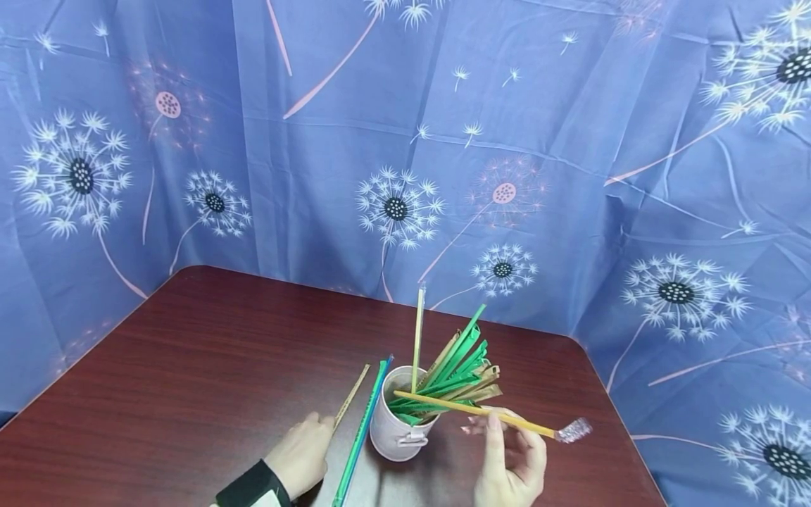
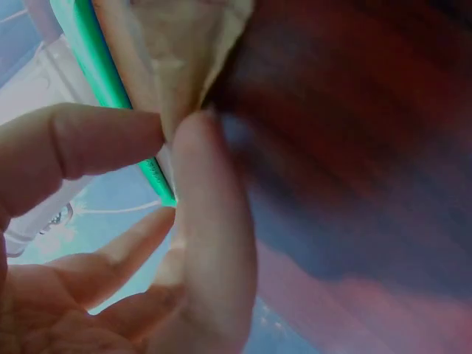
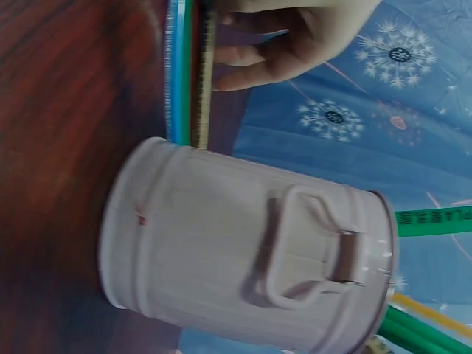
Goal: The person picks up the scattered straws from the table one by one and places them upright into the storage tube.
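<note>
A small white bucket (image 1: pixel 395 429) stands on the dark red table (image 1: pixel 209 366), filled with several green and tan wrapped straws (image 1: pixel 459 370). My left hand (image 1: pixel 308 447) is left of the bucket and pinches the near end of a tan wrapped straw (image 1: pixel 351 396) lying on the table. The left wrist view shows thumb and finger closed on its tan wrapper (image 2: pixel 181 66). Beside it lies a green-blue straw (image 1: pixel 361 429). My right hand (image 1: pixel 503 440), right of the bucket, holds a yellow straw (image 1: pixel 443 405) level across the bucket's mouth, its clear crinkled wrapper end (image 1: pixel 573 430) sticking out right.
A blue cloth printed with dandelions (image 1: pixel 405 141) hangs behind the table and on both sides. The table's right edge (image 1: pixel 608 394) runs close to my right hand. In the right wrist view the bucket (image 3: pixel 243 251) shows its handle (image 3: pixel 310 251), with my left hand (image 3: pixel 295 37) beyond it.
</note>
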The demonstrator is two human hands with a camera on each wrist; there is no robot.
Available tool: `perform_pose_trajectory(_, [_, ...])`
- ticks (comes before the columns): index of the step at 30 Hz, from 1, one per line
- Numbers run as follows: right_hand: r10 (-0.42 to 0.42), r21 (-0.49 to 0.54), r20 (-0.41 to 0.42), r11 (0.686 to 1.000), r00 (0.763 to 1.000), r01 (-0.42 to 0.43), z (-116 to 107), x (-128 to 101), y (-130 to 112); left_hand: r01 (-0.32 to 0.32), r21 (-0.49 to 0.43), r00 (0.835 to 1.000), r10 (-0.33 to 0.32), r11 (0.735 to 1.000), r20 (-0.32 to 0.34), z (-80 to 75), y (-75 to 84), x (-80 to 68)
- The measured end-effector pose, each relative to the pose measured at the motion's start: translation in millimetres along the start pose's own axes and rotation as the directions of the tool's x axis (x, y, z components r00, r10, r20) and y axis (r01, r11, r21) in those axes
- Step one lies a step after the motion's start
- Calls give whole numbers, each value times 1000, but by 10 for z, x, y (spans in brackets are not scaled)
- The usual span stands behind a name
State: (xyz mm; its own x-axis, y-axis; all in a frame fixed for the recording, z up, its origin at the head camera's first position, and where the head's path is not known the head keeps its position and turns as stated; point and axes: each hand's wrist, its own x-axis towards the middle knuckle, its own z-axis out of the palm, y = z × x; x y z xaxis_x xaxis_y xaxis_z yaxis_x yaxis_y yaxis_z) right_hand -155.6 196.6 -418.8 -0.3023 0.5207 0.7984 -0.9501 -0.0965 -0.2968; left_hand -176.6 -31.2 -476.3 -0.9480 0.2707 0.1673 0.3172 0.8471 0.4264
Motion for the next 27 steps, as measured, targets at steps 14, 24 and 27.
perform_pose_trajectory(14, [247,-289,37,930,968,-227,-72,-209,103,-6,-56,998,3,998,-63,-46,-9,13])
perform_pose_trajectory(24, [320,-345,39,894,947,-288,-100,-232,137,-3,-116,992,-12,993,-129,-125,93,17])
perform_pose_trajectory(27, [344,-387,6,867,939,-315,-97,-233,127,-12,-141,983,-14,990,-184,-137,123,13])
